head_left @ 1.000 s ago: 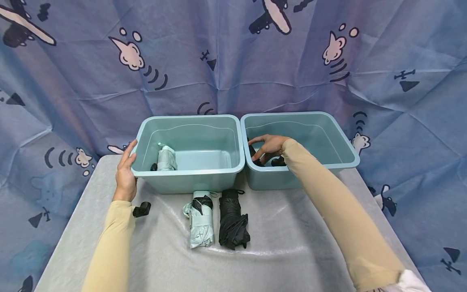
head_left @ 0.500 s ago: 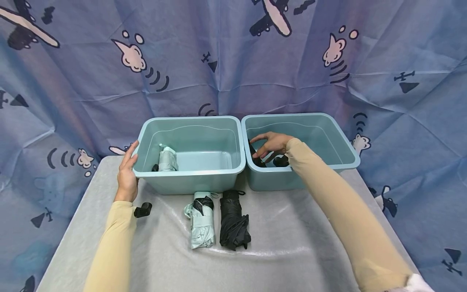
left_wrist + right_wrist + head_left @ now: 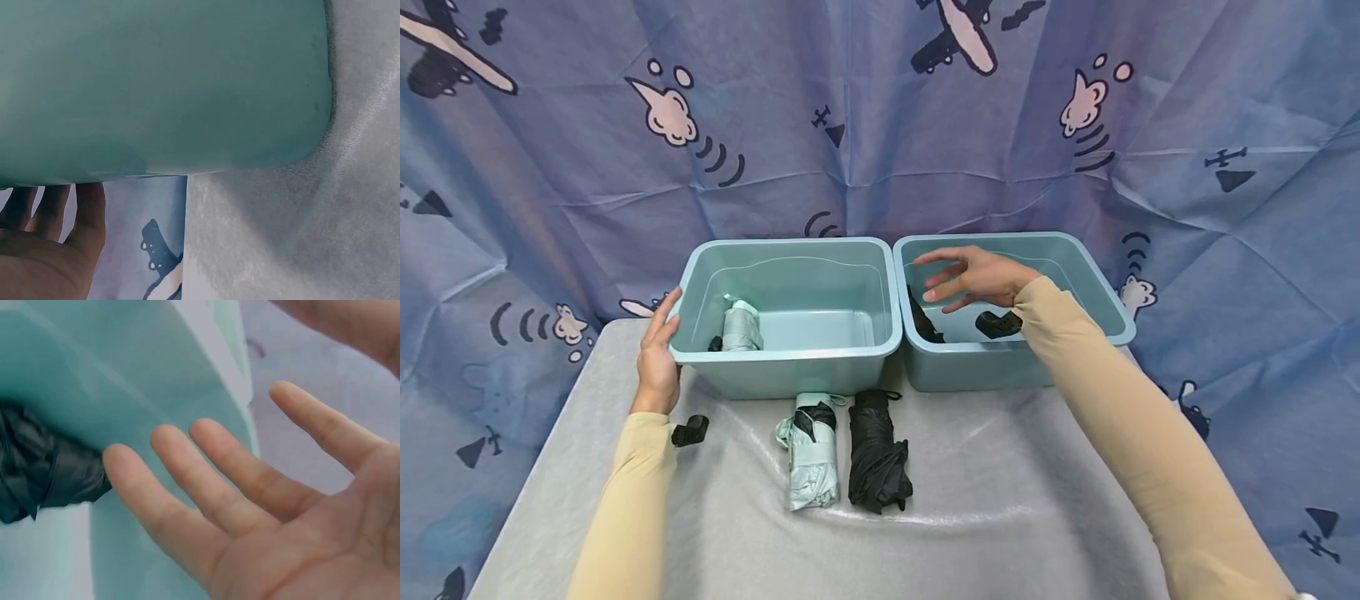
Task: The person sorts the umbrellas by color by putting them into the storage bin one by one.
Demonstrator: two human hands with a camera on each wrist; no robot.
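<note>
My left hand (image 3: pixel 658 362) rests with extended fingers against the left side of the left pale-green bin (image 3: pixel 790 356). In the left wrist view, its fingers (image 3: pixel 87 212) touch the bin's wall (image 3: pixel 162 87). Over the right bin (image 3: pixel 977 368), my right hand (image 3: pixel 985 277) hovers with spread fingers, holding nothing. Below it, a folded black umbrella (image 3: pixel 923 321) leans by that bin's left wall; part of it shows as gathered black fabric (image 3: pixel 47 462) in the right wrist view. A folded mint umbrella (image 3: pixel 742 327) stands in the left bin, beside a small black item (image 3: pixel 716 343).
In front of the bins, a folded mint umbrella (image 3: pixel 814 471) and a folded black umbrella (image 3: pixel 880 462) lie side by side on the grey-covered table (image 3: pixel 970 492). A patterned blue curtain (image 3: pixel 865 108) hangs behind. The two bins stand rim to rim.
My right hand has risen and shifted right, away from the black umbrella in the right bin, its fingers spreading. The left hand stays against the left bin.
</note>
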